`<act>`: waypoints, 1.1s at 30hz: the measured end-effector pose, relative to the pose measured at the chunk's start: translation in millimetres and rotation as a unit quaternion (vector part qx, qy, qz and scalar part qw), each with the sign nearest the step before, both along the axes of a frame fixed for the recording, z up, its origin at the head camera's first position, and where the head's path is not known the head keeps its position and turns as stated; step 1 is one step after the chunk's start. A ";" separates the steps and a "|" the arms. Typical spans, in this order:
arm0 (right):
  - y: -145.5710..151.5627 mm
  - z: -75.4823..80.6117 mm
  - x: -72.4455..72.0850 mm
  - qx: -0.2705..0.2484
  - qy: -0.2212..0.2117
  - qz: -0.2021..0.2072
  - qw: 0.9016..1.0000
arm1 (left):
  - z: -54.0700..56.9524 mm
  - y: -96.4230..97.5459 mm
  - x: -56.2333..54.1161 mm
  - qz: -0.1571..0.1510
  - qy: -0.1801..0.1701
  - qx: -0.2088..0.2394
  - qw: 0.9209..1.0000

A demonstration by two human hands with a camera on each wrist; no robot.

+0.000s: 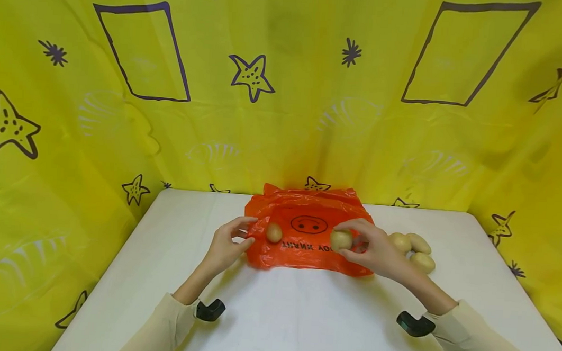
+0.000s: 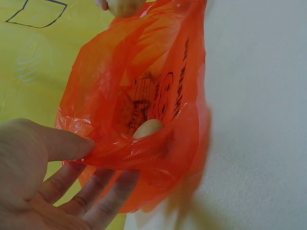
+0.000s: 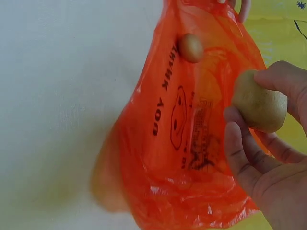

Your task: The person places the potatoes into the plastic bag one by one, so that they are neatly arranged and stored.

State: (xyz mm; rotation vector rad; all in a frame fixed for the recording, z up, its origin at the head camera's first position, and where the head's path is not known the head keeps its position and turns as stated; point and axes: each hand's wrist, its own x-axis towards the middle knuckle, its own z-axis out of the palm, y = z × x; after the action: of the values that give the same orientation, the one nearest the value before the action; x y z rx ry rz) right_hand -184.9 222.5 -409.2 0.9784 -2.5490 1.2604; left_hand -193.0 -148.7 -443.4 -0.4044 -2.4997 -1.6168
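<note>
An orange-red plastic bag with a printed face and lettering lies with its mouth spread on the white table. My left hand pinches the bag's left edge, thumb on the near side and fingers behind the film, as the left wrist view shows. Inside the bag rests one potato, partly behind a fold in the left wrist view. Between thumb and fingers my right hand grips another potato, held over the right part of the bag.
Several potatoes sit together on the table right of the bag, close by the right hand. White cloth covers the table. Yellow curtains with drawn stars rise behind it and at both sides.
</note>
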 end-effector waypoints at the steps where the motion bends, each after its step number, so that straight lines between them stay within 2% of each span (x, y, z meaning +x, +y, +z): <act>1: -2.2 -0.7 -1.1 0.001 0.000 0.000 1.000 | 0.0 0.1 -0.2 0.001 -0.001 -0.001 1.000; 13: -31.5 -13.1 -14.2 -0.009 -0.022 -0.004 1.000 | -1.3 0.2 -1.6 -0.014 0.019 0.006 1.000; 25: -52.5 -22.9 -24.0 0.003 -0.066 -0.040 0.997 | -1.3 2.9 -1.7 -0.008 0.014 0.002 1.000; 33: -66.1 -29.2 -34.2 -0.007 -0.106 -0.036 0.994 | -1.7 1.8 -1.3 -0.006 0.004 -0.001 1.000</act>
State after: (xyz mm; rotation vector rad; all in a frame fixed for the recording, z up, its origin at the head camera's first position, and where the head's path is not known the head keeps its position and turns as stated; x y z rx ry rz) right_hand -219.1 156.4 -438.5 0.7803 -2.6993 1.4308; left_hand -194.3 -146.9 -445.1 -0.4266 -2.4990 -1.6132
